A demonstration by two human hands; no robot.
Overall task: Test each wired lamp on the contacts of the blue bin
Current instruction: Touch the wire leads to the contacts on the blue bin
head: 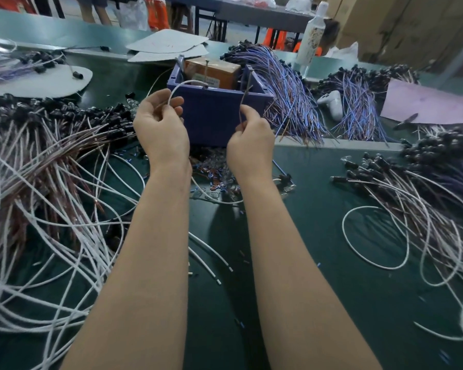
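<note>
Pinching a looped white wire (181, 84) in the left hand (161, 126), a stiff coppery wire (245, 94) in the right hand (249, 145) (both reaching the boxy blue bin (214, 113) rim, centre frame)

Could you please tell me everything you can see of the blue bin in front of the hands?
The blue bin is a square, open-topped box that looks like plastic, standing upright on the green table just beyond both hands. An orange-brown box sits inside. The white wire from the left hand reaches its front rim; the brown wire from the right hand rises to its right corner.
</note>
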